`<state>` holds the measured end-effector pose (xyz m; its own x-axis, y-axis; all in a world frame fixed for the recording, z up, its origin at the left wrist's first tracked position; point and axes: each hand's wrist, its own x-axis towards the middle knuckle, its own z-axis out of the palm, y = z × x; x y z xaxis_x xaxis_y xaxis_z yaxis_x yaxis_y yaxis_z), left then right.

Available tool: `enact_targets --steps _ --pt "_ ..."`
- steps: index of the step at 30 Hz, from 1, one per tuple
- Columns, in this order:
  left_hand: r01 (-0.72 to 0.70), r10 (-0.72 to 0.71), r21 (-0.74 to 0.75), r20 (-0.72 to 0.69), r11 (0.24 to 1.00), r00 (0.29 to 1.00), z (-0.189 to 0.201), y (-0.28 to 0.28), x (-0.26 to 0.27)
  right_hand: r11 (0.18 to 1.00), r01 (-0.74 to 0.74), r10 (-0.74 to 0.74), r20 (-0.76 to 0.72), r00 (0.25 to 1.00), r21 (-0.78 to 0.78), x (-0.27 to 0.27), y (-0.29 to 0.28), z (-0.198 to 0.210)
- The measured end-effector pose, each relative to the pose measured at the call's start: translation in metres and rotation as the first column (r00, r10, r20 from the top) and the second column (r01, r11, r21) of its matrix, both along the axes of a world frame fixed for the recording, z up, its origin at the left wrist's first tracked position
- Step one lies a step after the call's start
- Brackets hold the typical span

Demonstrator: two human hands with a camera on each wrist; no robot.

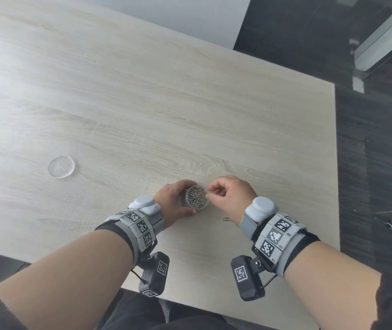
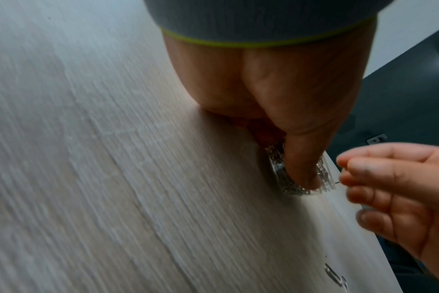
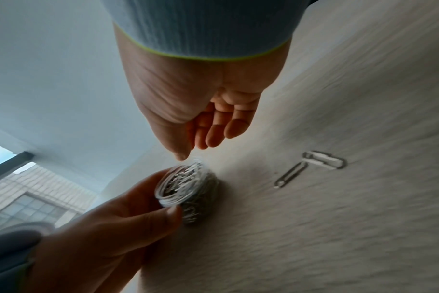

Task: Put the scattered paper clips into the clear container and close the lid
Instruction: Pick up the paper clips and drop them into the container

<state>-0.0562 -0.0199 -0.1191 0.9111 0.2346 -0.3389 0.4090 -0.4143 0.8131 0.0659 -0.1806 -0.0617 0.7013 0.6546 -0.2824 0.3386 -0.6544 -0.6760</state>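
Note:
A small clear container [image 1: 196,197], heaped with silver paper clips, stands on the table near the front. My left hand [image 1: 178,198] grips its wall, thumb on the near side [image 2: 301,170] and fingers round the far side. My right hand [image 1: 211,189] hovers at the container's right rim with thumb and forefinger pinched together. In the left wrist view a thin bit of wire shows at those fingertips [image 2: 345,170]. Two loose paper clips [image 3: 323,159] lie on the table under my right wrist, also seen in the head view [image 1: 226,219]. The round clear lid [image 1: 61,167] lies flat, far to the left.
The pale wood table [image 1: 142,103] ends at a right edge close to my right forearm, with dark floor [image 1: 375,163] beyond. Wrist bands with camera pods hang below both forearms near the front edge.

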Motion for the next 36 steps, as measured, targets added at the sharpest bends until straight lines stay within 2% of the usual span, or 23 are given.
enact_targets --steps 3,5,7,9,13,20,22,25,29,36 --pt "0.007 -0.007 0.014 -0.006 1.0 1.0 -0.001 0.0 -0.001 0.993 -0.021 0.027 0.047 0.999 -0.118 0.013 -0.025 -0.008" --pt "0.005 -0.005 0.018 -0.006 1.0 1.0 -0.001 -0.001 -0.001 0.954 -0.149 0.156 0.007 0.988 -0.259 0.019 -0.041 -0.011" --pt "0.011 -0.011 0.027 -0.007 1.0 1.0 -0.001 -0.001 -0.002 0.879 -0.287 0.293 -0.042 0.955 -0.382 0.021 -0.052 -0.014" --pt "0.009 -0.009 0.031 -0.004 0.999 1.0 -0.001 -0.001 -0.001 0.842 -0.326 0.344 -0.038 0.938 -0.43 0.019 -0.057 -0.017" --pt "-0.009 0.008 0.032 0.009 0.999 1.0 0.002 -0.001 0.0 0.822 -0.326 0.337 -0.062 0.939 -0.468 0.013 -0.057 -0.018" --pt "-0.003 0.003 0.036 -0.007 0.999 1.0 0.005 -0.001 -0.001 0.777 -0.259 0.24 -0.11 0.964 -0.573 0.006 -0.05 -0.016" --pt "0.004 -0.004 0.032 -0.014 0.999 1.0 0.007 -0.001 -0.001 0.791 -0.232 0.203 -0.114 0.972 -0.567 0.003 -0.05 -0.017" --pt "0.008 -0.007 0.039 -0.019 0.999 1.0 0.008 -0.001 -0.001 0.843 -0.095 0.058 -0.087 0.995 -0.529 0.004 -0.058 -0.02" --pt "0.023 -0.022 0.046 -0.019 0.999 1.0 0.007 0.0 -0.001 0.849 0.086 -0.137 -0.06 0.989 -0.522 0.004 -0.072 -0.02" --pt "0.037 -0.038 0.059 0.007 0.998 0.999 0.009 0.0 -0.001 0.848 0.181 -0.243 -0.062 0.968 -0.498 -0.004 -0.08 -0.02"
